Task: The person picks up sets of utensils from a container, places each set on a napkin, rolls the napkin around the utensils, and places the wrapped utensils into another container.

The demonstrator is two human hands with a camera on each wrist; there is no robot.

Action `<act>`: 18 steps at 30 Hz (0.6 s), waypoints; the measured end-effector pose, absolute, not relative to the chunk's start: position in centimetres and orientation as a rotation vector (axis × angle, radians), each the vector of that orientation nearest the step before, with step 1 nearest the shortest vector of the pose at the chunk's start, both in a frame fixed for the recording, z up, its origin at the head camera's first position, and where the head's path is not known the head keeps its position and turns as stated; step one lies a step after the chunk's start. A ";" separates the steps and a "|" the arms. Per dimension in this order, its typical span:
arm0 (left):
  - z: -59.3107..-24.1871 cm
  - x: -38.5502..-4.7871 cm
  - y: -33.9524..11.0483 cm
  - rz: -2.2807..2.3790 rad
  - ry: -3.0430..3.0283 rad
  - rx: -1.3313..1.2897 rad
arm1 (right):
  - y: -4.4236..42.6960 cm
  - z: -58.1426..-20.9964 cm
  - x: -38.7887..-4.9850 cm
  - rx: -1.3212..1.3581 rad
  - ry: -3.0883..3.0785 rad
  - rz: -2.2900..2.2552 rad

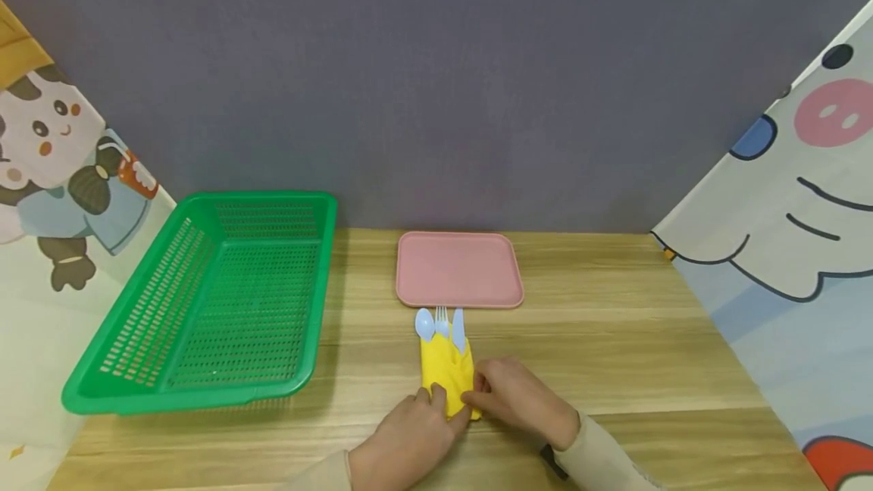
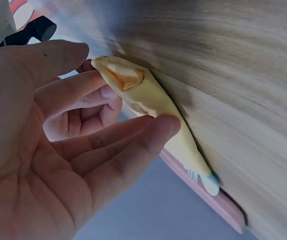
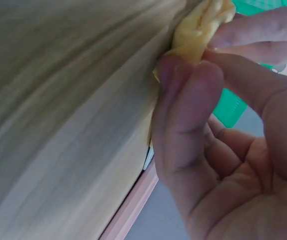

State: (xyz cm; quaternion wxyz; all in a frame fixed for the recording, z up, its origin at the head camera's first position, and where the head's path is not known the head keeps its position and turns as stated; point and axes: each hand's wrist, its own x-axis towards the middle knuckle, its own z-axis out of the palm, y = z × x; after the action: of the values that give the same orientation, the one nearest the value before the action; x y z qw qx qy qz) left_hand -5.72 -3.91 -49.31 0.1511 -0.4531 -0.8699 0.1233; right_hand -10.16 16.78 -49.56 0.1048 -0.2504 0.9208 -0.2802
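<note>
A yellow napkin (image 1: 439,368) is wrapped around a pale plastic spoon (image 1: 425,323), fork (image 1: 442,323) and knife (image 1: 458,328), whose upper ends stick out at the far side. The fingers of my left hand (image 1: 409,434) lie on the napkin's near left part; in the left wrist view, this hand (image 2: 58,135) has its fingers fairly straight and a fingertip touching the cloth. At the lower right edge, my right hand (image 1: 521,402) pinches the napkin between thumb and forefinger, as the right wrist view of that hand (image 3: 198,125) also shows. Its inner folds are partly hidden.
Just beyond the cutlery lies a pink tray (image 1: 458,270), close against the grey back wall (image 1: 464,97). On the left stands a large green plastic basket (image 1: 324,294). Cartoon-printed panels (image 1: 818,195) flank the wooden table (image 1: 627,309).
</note>
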 end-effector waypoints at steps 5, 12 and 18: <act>-49.0 -6.3 -3.8 0.183 -2.647 -1.301 | 16.8 -49.7 -10.4 -0.724 2.710 -0.802; -48.7 -6.9 -3.9 -0.071 -2.813 -1.255 | 17.0 -49.6 -10.3 -0.687 2.735 -0.751; -48.9 -7.1 -4.1 -0.273 -2.828 -1.226 | 16.9 -49.8 -10.4 -0.707 2.717 -0.772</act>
State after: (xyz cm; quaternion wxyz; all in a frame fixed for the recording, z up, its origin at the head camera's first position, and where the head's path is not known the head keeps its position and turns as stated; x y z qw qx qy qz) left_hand -7.09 -4.14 -48.91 0.0236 -0.3961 -0.9137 -0.0882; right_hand -10.42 16.95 -49.79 0.1149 -0.2414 0.9269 -0.2633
